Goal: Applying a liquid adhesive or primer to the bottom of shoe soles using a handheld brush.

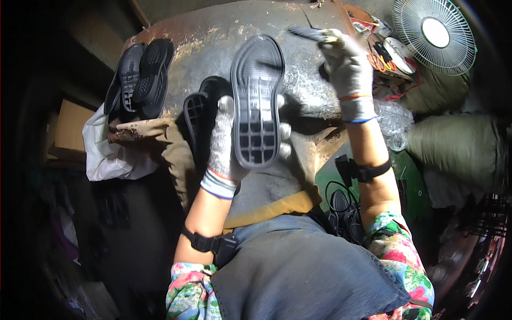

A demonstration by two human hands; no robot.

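Left hand's grip wraps the black sole, raised before the surface, right hand clasping a dark slim object—apparently mid-handling, the next move calling for steadiness!

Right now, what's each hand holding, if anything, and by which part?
Left hand: black shoe sole, by the side edges of its lower half. Right hand: dark slender tool, by its right end; kind unclear.
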